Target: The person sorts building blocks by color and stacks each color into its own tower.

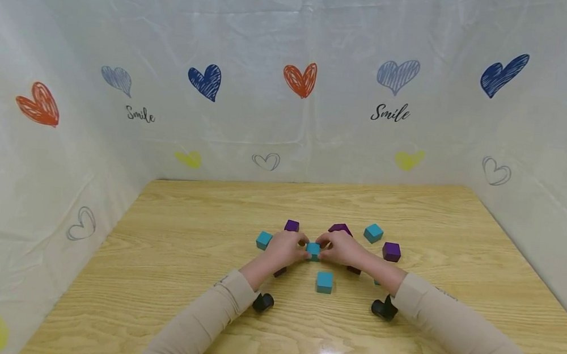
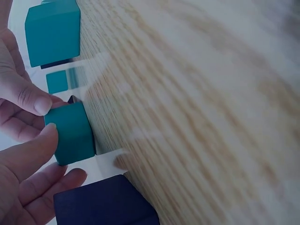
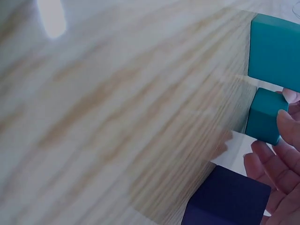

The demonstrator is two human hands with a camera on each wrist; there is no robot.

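Observation:
Between both hands, a small blue cube [image 1: 313, 249] stands on the wooden table. My left hand [image 1: 284, 249] pinches its left side, with the thumb on the near face in the left wrist view. From the other side my right hand [image 1: 342, 249] pinches the same cube, thumb [image 3: 287, 125] against it. Nearer to me is another blue cube [image 1: 324, 283], not touched by either hand. Dark purple cubes [image 2: 105, 201] [image 3: 229, 197] sit close to each hand, partly hidden by the hands in the head view.
Behind the left hand are a purple cube [image 1: 291, 225] and a blue cube [image 1: 263, 240]. Past the right hand lie a purple block [image 1: 341, 228], a blue cube [image 1: 373, 233] and a purple cube [image 1: 391, 252]. A white sheet with hearts [image 1: 237, 127] surrounds the table [image 1: 180, 235].

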